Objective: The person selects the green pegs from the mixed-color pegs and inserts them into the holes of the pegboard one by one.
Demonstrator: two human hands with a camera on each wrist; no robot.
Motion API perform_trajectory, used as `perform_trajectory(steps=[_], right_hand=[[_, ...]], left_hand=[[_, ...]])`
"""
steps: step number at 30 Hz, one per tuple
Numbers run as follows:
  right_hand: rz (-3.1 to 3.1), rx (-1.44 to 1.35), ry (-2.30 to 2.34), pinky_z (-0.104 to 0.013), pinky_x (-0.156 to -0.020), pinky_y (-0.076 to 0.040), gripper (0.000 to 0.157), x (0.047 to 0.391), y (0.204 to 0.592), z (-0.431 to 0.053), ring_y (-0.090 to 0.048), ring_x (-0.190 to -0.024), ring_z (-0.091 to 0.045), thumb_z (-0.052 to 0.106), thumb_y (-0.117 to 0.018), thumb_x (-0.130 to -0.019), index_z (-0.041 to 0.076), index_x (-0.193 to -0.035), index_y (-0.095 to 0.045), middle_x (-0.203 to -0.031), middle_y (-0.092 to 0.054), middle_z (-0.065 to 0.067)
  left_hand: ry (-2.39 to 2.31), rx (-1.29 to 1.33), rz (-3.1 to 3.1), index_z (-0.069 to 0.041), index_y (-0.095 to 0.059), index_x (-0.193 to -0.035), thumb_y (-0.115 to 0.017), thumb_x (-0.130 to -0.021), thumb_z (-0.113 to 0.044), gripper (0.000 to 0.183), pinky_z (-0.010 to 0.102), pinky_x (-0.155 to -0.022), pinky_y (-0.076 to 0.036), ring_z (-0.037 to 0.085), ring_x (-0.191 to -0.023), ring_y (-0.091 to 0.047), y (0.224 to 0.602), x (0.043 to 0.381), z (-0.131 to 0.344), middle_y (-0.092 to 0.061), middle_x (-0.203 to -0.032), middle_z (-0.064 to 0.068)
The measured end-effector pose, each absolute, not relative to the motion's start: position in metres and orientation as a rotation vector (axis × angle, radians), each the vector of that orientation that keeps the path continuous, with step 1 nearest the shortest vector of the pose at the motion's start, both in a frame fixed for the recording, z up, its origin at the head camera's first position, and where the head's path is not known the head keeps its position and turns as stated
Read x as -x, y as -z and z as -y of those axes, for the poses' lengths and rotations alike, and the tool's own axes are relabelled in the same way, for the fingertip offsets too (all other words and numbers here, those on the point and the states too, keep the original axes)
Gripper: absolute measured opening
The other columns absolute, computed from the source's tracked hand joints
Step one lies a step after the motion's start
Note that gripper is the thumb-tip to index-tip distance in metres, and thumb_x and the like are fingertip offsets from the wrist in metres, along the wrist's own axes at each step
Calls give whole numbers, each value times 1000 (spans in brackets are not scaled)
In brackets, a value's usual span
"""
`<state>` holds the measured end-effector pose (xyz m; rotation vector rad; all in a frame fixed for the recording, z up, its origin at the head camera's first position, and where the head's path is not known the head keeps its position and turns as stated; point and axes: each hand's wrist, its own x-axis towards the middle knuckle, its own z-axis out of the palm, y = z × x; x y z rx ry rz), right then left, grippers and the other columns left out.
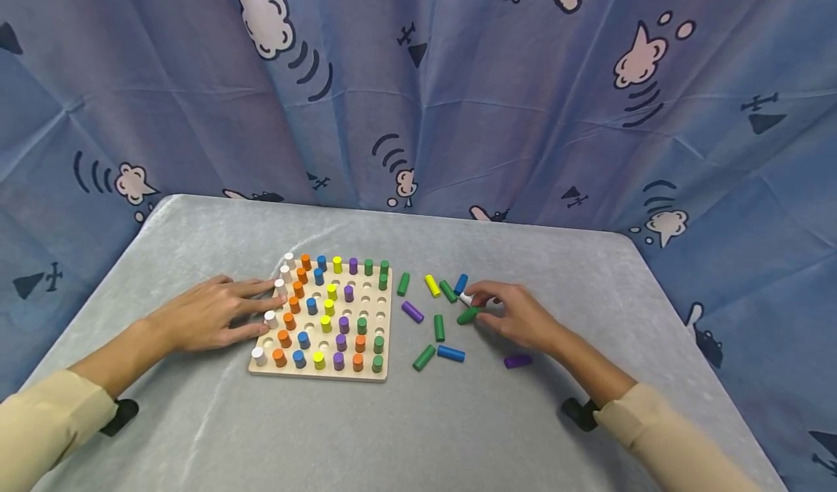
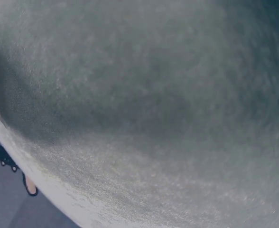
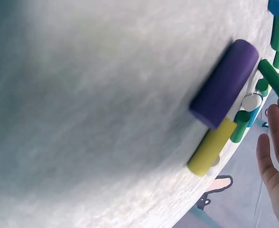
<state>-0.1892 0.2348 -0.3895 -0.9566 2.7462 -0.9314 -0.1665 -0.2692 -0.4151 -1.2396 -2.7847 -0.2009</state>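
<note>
My left hand [image 1: 209,312] lies at the left edge of a wooden pegboard [image 1: 384,317], fingers spread beside the column of white pegs [image 1: 259,356]. The board carries rows of upright pegs in white, orange, blue, yellow, purple and green. Over the loose pegs to the right, my right hand [image 1: 513,313] pinches a green peg [image 1: 468,315] by one end, between thumb and fingertip. Close by its fingers lies a white peg [image 1: 466,299], partly hidden. The right wrist view shows that green peg [image 3: 271,76] at the thumb, with other fingers extended.
Loose green pegs [image 1: 439,328], blue pegs [image 1: 451,354], a yellow peg [image 1: 432,285] and a purple peg [image 1: 413,312] lie right of the board. Another purple peg [image 1: 518,361] sits below my right wrist. A patterned curtain [image 1: 431,114] hangs behind the grey table [image 1: 314,434].
</note>
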Motion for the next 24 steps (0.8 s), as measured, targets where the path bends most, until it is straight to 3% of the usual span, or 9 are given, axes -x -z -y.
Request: perform_trajectory(steps=[17, 24], right_hand=[[-2750, 942, 934, -46, -83, -54, 35, 190, 390, -210, -67, -92, -18, -2, -77, -84, 1, -118, -68, -99, -73, -5], [-2746, 981, 881, -47, -88, -53, 35, 193, 386, -195, -67, -93, -16, -1, -77, -84, 3, -118, -68, -100, -73, -5]], left_hand=[[207, 1228, 2804, -24, -58, -142, -59, -98, -46, 49, 57, -91, -46, 29, -125, -58, 414, 166, 269, -56, -143, 11], [211, 1225, 2819, -23, -57, -143, -58, -99, -47, 50, 57, -91, -46, 29, -125, -58, 414, 167, 269, -55, -144, 11]])
